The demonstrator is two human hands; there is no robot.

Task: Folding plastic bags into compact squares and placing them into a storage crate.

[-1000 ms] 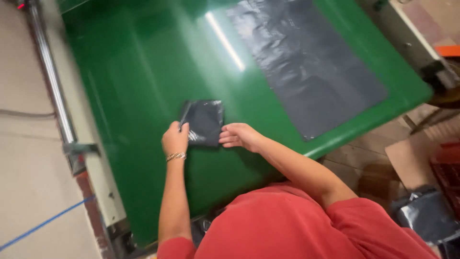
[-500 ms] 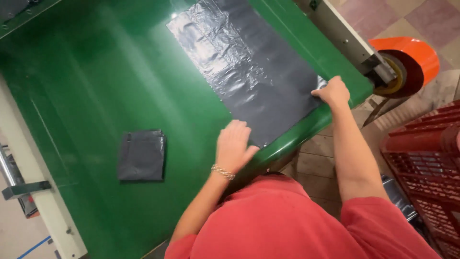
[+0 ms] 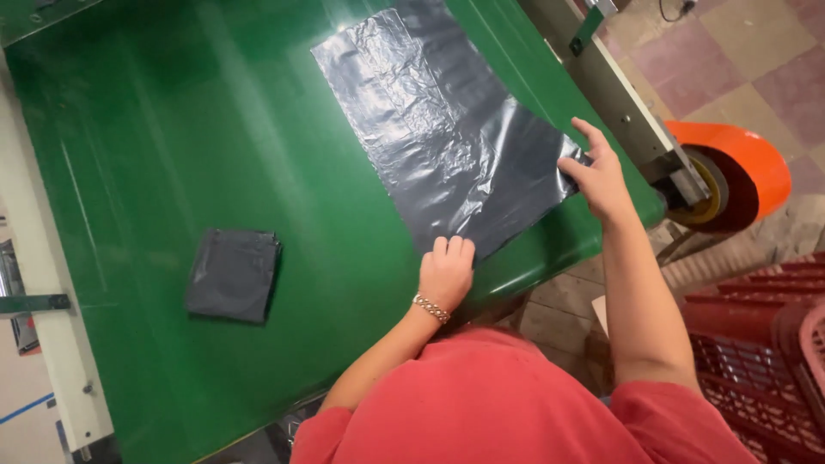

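Pinning the near edge of the flat black plastic bag (image 3: 447, 146), I had both hands down on it where it lay spread on the green desk (image 3: 172, 129), its long side running away toward the far end and its near corners close to the desk's rounded front edge. My left hand (image 3: 446, 273) sat on the near left corner with the fingers curled over the film, a grip narrow and pressed flat rather than closed around anything; a bead bracelet (image 3: 431, 308) showed at that wrist. My right hand (image 3: 599, 176) took the near right corner, thumb and fingers pinching the edge of the bag, the rest of the hand splayed. Holding two corners at once kept the thin, wrinkled sheet from sliding on the slick surface and squared it to the edge, as I judged it.

Well apart to the left, a folded black bag (image 3: 233, 275) lay as a small neat square on the same desk, set out of the way of the open sheet. Beyond the right hand, a grey metal rail (image 3: 619, 94) ran along the desk's side, with an orange roll (image 3: 743, 167) mounted just past it. Red plastic crates (image 3: 765, 369) stood on the tiled floor (image 3: 739, 60) at the lower right.
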